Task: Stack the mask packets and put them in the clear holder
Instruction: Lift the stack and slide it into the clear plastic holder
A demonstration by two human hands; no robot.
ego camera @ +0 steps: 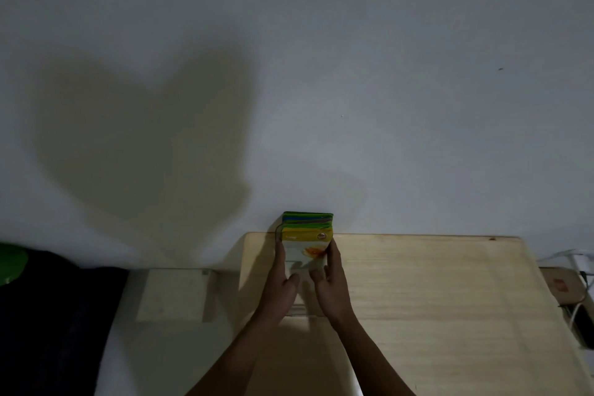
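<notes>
Dim wall backing tabletop (434, 283): left hand (283, 280) and right hand (331, 280) are clamping mask packets (307, 235) upright in clear holder (279, 231) by far edge; I'd be squaring edges, easing down evenly.

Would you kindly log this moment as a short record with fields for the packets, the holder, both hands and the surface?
packets: stack of mask packets, upright, yellow one facing the camera, green and blue edges behind
holder: clear holder, only faintly visible around the stack
left hand: pressed to the stack's left side
right hand: pressed to the stack's right side
surface: wooden table, stack at its far edge by the wall
</notes>
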